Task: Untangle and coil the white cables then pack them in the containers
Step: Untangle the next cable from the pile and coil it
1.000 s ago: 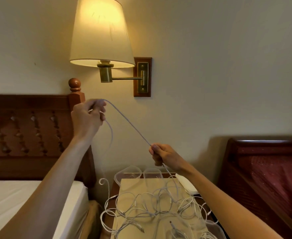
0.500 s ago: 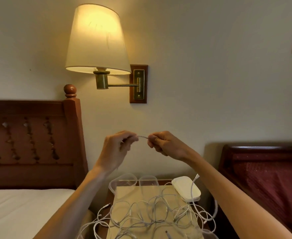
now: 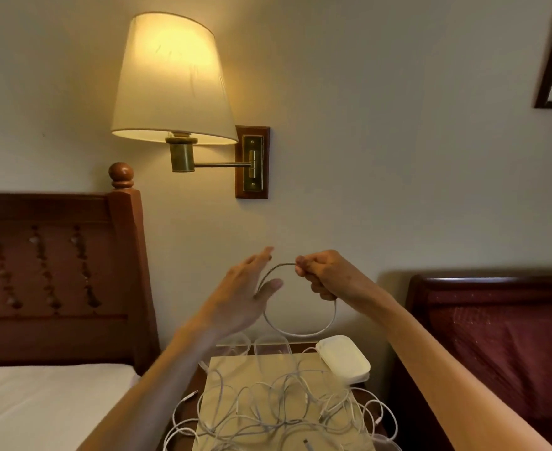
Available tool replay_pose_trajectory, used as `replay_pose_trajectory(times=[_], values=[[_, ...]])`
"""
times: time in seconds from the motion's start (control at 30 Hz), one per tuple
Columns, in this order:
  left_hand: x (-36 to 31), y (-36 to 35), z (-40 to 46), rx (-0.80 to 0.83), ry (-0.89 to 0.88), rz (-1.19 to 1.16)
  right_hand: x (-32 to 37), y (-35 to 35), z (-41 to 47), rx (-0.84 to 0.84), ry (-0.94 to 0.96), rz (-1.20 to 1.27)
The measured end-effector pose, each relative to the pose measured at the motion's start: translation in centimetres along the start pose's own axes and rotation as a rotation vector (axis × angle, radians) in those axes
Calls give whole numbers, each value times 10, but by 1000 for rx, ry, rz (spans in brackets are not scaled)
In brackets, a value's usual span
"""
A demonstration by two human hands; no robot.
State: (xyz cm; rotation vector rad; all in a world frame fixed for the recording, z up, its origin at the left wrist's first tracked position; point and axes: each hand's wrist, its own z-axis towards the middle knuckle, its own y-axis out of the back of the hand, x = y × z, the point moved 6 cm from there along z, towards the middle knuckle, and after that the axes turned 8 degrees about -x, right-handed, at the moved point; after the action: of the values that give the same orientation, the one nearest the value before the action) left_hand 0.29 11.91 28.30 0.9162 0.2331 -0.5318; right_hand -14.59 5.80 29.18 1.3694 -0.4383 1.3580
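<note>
Pinching a white cable (image 3: 300,332) between curled fingers, the right hand (image 3: 328,275) is raised in front of the wall, and the cable forms one round loop that arches from that hand toward the left hand (image 3: 247,297), drops below both, and climbs back up to the right hand. The left hand is spread, fingers straight and apart, with the loop's left side passing against them (whether the thumb presses on the strand cannot be told). Below, a tangle of more white cables (image 3: 277,415) sprawls over a pale board (image 3: 245,366) on the nightstand (image 3: 199,382), some strands hanging past its edges. Just behind the board stand two clear containers (image 3: 269,345), side by side and open-topped, and to their right lies a white lid-like object (image 3: 344,358), rounded at the corners. A lit wall lamp (image 3: 170,79) with a cream shade hangs above on a brass arm. A wooden headboard (image 3: 56,275) and white mattress (image 3: 40,405) sit on the left; a second bed (image 3: 496,346) with a dark red cover is on the right.
</note>
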Motion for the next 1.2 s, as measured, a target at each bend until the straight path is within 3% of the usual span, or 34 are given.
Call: replay_pose_trajectory(times=[0.13, 0.23, 0.37, 0.47, 0.63, 0.73, 0.87, 1.0, 1.07, 1.13, 1.2], values=[[-7, -7, 10, -75, -6, -236, 11, 0, -7, 61, 23, 42], [-2, 8, 15, -198, -59, -207, 3, 5, -15, 119, -14, 137], [32, 31, 28, -332, 53, -176, -15, 14, -25, 162, -141, 400], [55, 37, 33, -334, 153, -202, -20, 16, -31, 181, -213, 568], [67, 26, 26, -239, 127, -235, -12, 30, -31, 186, -260, 970], [75, 12, 16, -177, 153, -259, -8, 36, -29, 181, -261, 1028], [71, -17, -1, -19, 141, -201, -7, 47, -16, -24, -254, 1106], [55, -23, -19, -117, 106, -96, 5, 59, -7, -140, -163, 1056], [39, -29, -26, -6, 99, 34, 12, 55, -7, -114, -125, 980], [16, -38, -31, 272, 37, 214, 16, 49, -8, -121, -94, 841], [-17, -39, -34, 493, -91, 193, 18, 41, -11, -175, -52, 597]])
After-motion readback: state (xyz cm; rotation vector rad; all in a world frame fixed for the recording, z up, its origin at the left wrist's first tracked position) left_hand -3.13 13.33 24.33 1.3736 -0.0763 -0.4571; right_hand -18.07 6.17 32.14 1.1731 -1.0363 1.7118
